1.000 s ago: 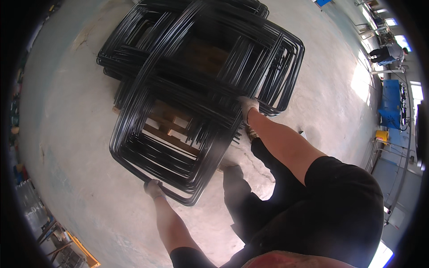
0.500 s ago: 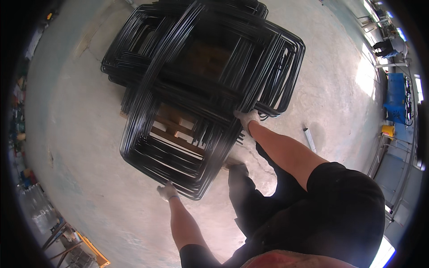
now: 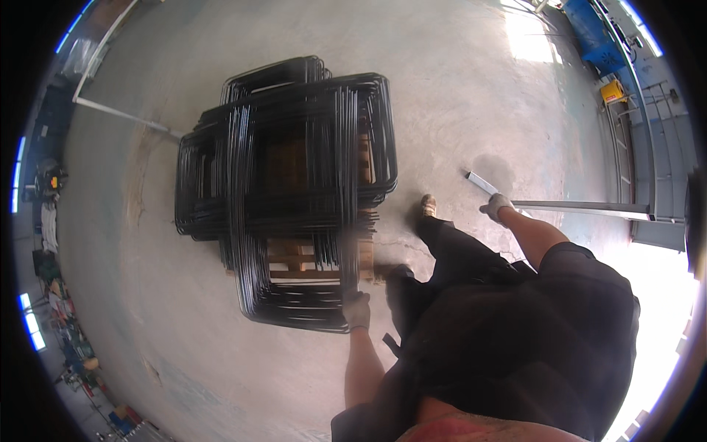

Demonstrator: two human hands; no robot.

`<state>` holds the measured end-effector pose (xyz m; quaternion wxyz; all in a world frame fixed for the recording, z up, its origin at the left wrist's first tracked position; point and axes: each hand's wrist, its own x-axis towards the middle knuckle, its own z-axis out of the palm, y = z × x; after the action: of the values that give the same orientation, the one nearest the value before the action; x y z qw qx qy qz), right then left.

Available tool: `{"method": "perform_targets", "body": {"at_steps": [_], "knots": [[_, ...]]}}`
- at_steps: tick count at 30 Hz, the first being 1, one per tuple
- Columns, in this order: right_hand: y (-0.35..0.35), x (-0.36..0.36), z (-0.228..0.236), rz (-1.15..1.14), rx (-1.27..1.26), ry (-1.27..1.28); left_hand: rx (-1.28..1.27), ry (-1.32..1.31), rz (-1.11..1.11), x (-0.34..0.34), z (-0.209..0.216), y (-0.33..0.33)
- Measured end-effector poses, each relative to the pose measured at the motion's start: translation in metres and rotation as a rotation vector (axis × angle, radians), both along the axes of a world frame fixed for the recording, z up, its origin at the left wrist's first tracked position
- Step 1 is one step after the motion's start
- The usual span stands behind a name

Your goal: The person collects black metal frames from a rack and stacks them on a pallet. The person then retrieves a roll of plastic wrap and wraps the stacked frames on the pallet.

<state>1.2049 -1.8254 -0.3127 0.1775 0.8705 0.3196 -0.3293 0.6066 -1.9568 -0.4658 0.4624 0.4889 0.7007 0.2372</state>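
Observation:
A tall pile of black rectangular wire frames [image 3: 294,200], stacked crosswise, rests on a wooden pallet [image 3: 291,250]. My left hand [image 3: 356,311], in a pale glove, grips the near right corner of the frames closest to me. My right hand [image 3: 497,208], also gloved, is away from the pile at my right side, fingers apart and holding nothing visible. It overlaps the end of a short silver bar [image 3: 482,183] in view; whether it touches the bar I cannot tell.
Between hand and wall runs a long pale metal rail [image 3: 582,208]. Blue machinery [image 3: 589,33] and a yellow box [image 3: 613,91] stand at the far right. A thin white bar [image 3: 121,112] reaches toward the pile from the left. My shoe [image 3: 428,205] is beside the pallet.
My right hand has let go of the frames and moved right. My left hand has shifted along to the stack's near right corner. The view has turned, showing the whole pile.

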Motion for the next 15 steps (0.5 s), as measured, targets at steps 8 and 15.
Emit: {"method": "perform_targets", "body": {"at_steps": [8, 15], "knots": [[0.008, 0.069, -0.004, 0.216, -0.148, 0.357, -0.453, 0.701, -0.576, -0.033, 0.081, 0.029], [0.078, 0.111, 0.097, -0.196, 0.610, 0.511, -0.023, 0.214, -1.180, 0.089, 0.055, 0.147]]}}
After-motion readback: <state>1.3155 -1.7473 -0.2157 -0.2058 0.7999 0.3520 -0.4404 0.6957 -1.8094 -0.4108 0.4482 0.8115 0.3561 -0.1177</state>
